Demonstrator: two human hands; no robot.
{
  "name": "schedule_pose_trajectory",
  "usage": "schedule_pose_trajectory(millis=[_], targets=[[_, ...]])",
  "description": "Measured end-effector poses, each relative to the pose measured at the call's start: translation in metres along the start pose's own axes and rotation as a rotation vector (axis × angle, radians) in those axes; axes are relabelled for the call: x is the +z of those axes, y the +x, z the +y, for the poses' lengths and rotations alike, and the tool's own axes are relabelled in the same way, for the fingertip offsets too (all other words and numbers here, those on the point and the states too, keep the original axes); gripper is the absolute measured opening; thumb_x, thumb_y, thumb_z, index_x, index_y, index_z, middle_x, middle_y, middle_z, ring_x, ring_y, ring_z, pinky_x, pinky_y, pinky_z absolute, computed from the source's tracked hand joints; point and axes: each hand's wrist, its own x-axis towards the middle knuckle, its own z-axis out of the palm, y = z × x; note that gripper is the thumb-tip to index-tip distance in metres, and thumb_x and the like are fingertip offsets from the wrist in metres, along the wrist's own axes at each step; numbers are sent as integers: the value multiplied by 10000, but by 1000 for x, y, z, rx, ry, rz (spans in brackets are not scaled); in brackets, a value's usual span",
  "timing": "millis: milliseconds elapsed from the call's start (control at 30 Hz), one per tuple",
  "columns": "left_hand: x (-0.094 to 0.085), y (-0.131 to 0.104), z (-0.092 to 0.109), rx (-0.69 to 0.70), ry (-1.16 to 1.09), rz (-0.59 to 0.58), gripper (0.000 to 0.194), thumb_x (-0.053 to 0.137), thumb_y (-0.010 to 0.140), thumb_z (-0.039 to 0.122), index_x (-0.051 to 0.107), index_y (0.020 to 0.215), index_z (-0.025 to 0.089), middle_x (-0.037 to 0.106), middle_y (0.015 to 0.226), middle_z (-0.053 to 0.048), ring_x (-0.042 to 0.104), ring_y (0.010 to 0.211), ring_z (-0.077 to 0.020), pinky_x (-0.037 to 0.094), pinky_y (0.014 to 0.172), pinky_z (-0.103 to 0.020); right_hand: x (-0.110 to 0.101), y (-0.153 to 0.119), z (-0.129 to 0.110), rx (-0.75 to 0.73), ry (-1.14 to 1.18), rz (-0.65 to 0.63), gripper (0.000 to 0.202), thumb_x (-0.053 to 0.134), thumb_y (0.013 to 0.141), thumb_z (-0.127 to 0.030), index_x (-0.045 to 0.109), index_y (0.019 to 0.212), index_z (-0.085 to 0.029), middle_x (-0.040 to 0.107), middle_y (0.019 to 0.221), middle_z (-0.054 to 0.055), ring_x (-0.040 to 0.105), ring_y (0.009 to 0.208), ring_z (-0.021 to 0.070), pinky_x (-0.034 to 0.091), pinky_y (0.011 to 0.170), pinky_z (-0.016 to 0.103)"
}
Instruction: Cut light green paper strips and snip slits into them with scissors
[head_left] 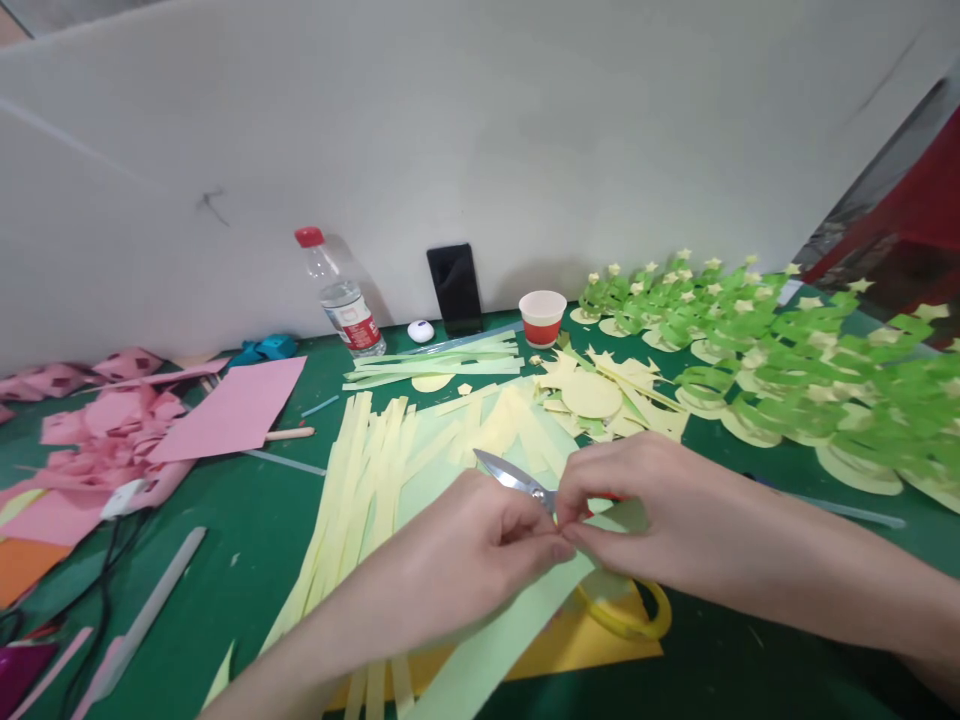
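Observation:
My left hand (495, 535) and my right hand (630, 500) meet at the middle of the table, their fingertips pinched together. Whatever sits between the fingertips is too small and covered to make out. A pair of scissors (514, 474) lies just behind the fingers, blades pointing left and a bit of red showing near the right hand. Below the hands is a pale green paper sheet (487, 640). Under my right hand there is a yellow ring (637, 612), partly hidden. Long pale yellow paper strips (360, 500) spread to the left of my left hand.
Rows of green paper trees (787, 370) with stars stand at right. Cut yellow scraps (592, 392), a red-and-white cup (542, 318), a phone (455, 288) and a water bottle (346, 305) are at the back. Pink paper (232, 408) and a glue stick (154, 605) lie left.

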Motion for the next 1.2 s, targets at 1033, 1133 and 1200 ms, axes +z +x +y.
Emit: schedule_pose_trajectory(millis=[1033, 1133, 1200], targets=[[-12, 0, 4, 12, 72, -43, 277, 448, 862, 324, 643, 760, 157, 404, 577, 53, 323, 528, -76, 237, 471, -197, -14, -8, 9, -99, -64, -134, 297, 456, 835, -215, 618, 589, -181, 501, 476, -26, 441, 441, 91, 303, 460, 221], [-6, 3, 1, 49, 62, -41, 266, 463, 864, 335, 666, 842, 164, 419, 600, 54, 344, 552, -80, 248, 490, -199, -13, -5, 11, -35, -48, -189, 326, 430, 827, -202, 575, 537, -167, 401, 429, -44, 346, 399, 71, 246, 429, 218], [-1, 6, 0, 46, 6, -46, 278, 500, 844, 357, 675, 783, 149, 427, 577, 57, 320, 526, -75, 236, 471, -202, -14, -3, 11, -1, -30, -213, 317, 441, 809, -209, 568, 522, -164, 377, 420, -50, 320, 390, 65, 228, 411, 214]])
